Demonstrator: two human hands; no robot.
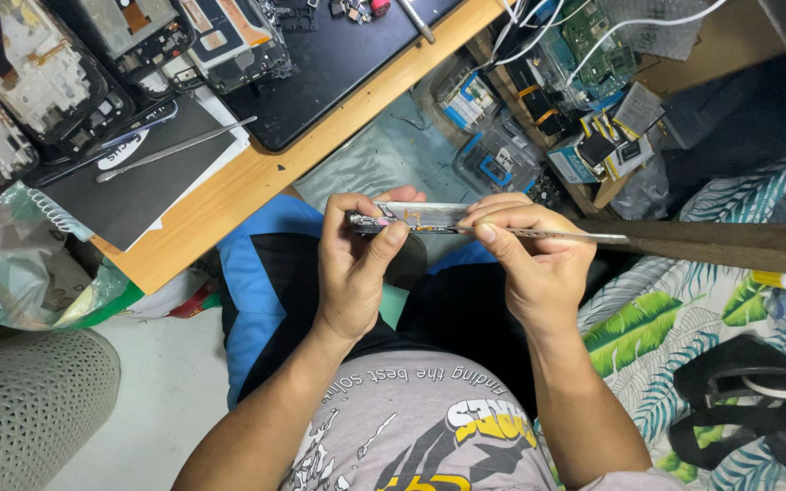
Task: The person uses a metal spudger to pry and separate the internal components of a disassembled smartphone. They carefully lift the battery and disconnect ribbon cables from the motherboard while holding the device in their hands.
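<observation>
Cluttered with opened phones and loose circuit boards, a pale wooden workbench (229, 205) fills the upper part of the view, with a dark mat (338, 64) on it and a long metal pry tool (175, 148) lying on a black sheet. Below the bench edge, over the person's lap, the left hand (357, 264) grips a thin, silvery opened phone body (411, 218) seen edge-on, thumb pressed over its near side and fingers wrapped behind its left end. The right hand (534, 255) is closed on the phone's right end and also pinches a slim flat metal spudger (548, 235), whose blade runs off to the right. The phone looks light and stiff but fragile: exposed gold and dark parts show along its open face, so the bare frame edges seem the safest places to hold, clear of the inner parts. Boxes of small spare components (557, 100) sit behind it.
</observation>
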